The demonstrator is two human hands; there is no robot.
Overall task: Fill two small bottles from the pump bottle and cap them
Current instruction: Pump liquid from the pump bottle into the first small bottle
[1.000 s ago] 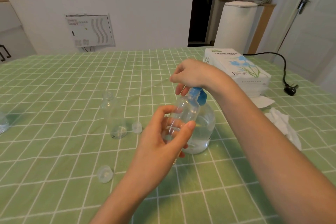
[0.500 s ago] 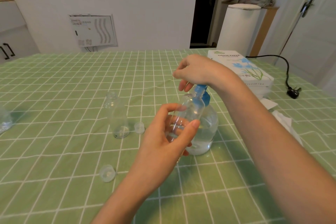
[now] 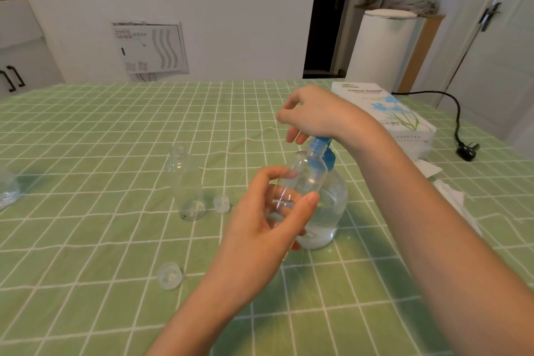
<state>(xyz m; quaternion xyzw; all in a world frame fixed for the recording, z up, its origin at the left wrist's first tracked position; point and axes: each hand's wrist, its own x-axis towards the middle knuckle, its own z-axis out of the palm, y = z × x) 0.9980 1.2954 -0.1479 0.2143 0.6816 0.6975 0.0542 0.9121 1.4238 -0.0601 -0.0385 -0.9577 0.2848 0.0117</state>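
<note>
Head view: left hand (image 3: 268, 228) grips clear cylindrical small bottle (image 3: 306, 179), tilted beside rounded pump bottle (image 3: 332, 202); right hand (image 3: 318, 113) curls over its blue plastic head. Both grips unchanged.

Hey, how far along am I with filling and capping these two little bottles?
Nothing is finished: the near cap and far cap lie loose on the tablecloth. In hand: the left hand holds one small bottle tilted, mouth at the blue pump head, the right hand resting on top. Its fill level is unclear. Left: finish it, fill the open second bottle, cap both.
</note>
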